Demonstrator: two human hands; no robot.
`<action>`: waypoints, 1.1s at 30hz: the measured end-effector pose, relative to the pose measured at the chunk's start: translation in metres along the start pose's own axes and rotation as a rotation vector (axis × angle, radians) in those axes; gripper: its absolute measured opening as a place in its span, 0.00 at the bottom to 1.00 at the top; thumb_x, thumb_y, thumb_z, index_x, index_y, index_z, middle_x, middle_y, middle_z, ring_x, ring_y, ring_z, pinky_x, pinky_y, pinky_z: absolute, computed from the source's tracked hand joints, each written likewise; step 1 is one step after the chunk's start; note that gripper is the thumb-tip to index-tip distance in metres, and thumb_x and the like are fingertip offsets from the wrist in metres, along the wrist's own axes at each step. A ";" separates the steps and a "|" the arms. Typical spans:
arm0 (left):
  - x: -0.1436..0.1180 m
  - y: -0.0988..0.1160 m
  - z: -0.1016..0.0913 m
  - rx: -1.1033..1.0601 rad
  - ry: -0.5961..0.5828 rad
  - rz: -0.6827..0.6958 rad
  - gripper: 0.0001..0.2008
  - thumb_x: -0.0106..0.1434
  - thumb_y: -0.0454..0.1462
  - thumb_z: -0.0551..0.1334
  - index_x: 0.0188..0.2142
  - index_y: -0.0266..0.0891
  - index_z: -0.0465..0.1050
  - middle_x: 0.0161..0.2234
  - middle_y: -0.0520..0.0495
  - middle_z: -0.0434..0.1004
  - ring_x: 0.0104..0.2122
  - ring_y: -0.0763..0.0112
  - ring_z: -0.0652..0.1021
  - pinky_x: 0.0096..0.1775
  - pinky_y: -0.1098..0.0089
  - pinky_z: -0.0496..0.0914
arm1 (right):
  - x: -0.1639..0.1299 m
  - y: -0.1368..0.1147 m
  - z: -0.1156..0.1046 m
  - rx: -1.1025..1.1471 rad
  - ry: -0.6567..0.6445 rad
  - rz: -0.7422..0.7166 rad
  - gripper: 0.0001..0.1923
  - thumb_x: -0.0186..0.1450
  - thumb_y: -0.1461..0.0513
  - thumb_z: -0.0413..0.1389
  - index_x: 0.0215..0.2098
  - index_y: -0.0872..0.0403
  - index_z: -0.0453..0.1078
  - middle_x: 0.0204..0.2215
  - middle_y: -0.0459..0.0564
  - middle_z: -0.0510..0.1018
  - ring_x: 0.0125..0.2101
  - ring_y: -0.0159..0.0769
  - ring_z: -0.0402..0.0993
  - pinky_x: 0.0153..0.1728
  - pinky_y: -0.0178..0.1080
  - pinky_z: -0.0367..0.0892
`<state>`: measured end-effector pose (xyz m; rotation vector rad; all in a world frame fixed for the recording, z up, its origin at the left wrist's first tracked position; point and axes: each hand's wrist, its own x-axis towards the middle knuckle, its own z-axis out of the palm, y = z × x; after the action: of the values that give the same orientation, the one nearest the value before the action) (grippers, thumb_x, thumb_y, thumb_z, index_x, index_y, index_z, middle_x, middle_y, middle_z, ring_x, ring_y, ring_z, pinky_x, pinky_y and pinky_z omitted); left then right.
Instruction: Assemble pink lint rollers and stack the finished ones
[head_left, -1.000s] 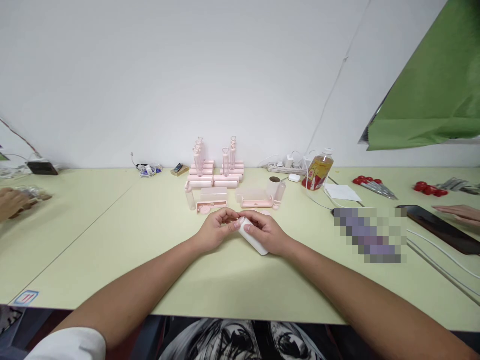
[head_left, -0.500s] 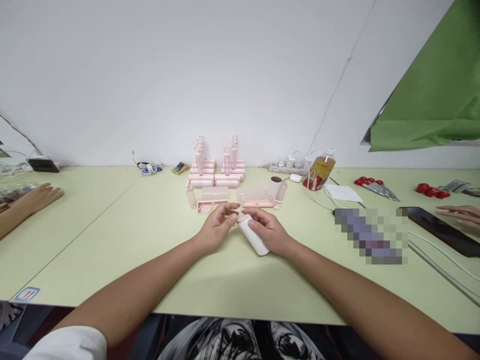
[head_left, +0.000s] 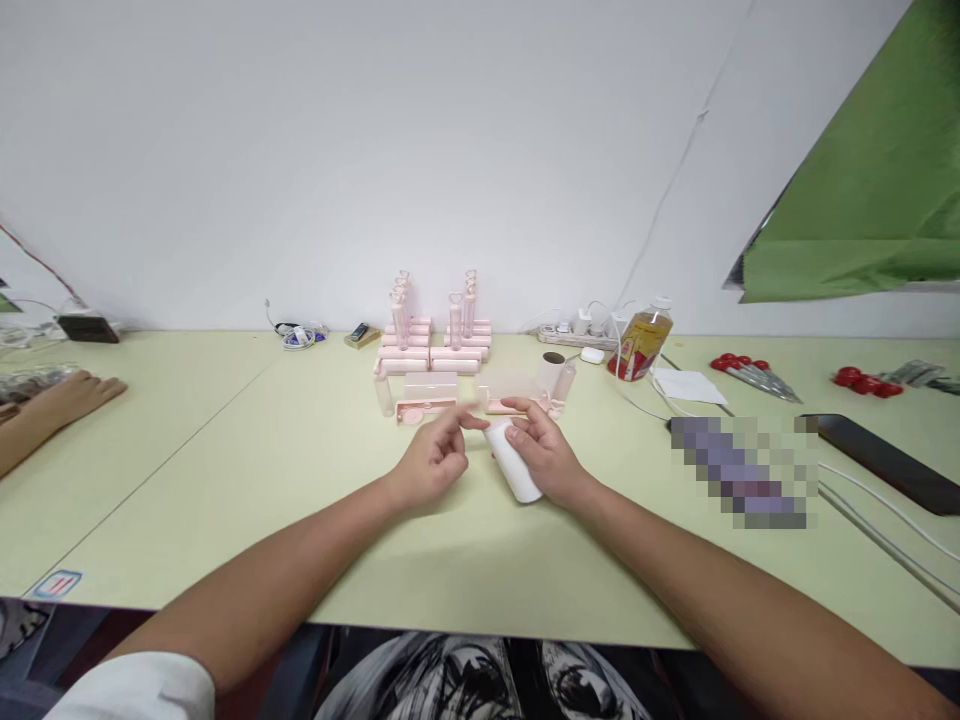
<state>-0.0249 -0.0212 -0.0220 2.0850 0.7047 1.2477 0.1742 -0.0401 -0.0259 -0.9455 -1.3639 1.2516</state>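
Note:
My right hand (head_left: 546,455) is closed around a white lint roller roll (head_left: 515,468), held tilted just above or on the table. My left hand (head_left: 437,458) is open, with its index finger stretched to the roll's far end; whether it touches the end I cannot tell. Behind my hands lie an open pink case (head_left: 426,408) with a round pink piece in it and a second pink case (head_left: 506,392) with a clear cover, partly hidden by my right hand. A clear pink-handled tube (head_left: 383,392) stands at the left, and another tube (head_left: 567,380) at the right.
Several pink lint rollers (head_left: 431,360) line the wall. A cardboard-cored roll (head_left: 551,372), power strip (head_left: 577,338), yellow-labelled bottle (head_left: 641,342) and black phone-like object (head_left: 877,460) are to the right. Another person's hand (head_left: 79,398) rests at far left.
My left index finger has reached out to the roll's end while its thumb drew back. The roll has shifted slightly right. A co-worker's hand at far right has left the view.

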 end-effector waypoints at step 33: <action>0.009 0.003 -0.019 0.982 -0.372 -0.501 0.19 0.62 0.46 0.55 0.49 0.42 0.68 0.49 0.40 0.72 0.40 0.56 0.77 0.33 0.64 0.67 | -0.002 0.004 0.000 -0.115 -0.020 -0.110 0.21 0.62 0.52 0.57 0.50 0.50 0.64 0.32 0.45 0.71 0.30 0.33 0.66 0.30 0.35 0.61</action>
<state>-0.0378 -0.0130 -0.0074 2.4932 1.7498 0.1844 0.1738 -0.0413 -0.0305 -0.9251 -1.4965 1.1121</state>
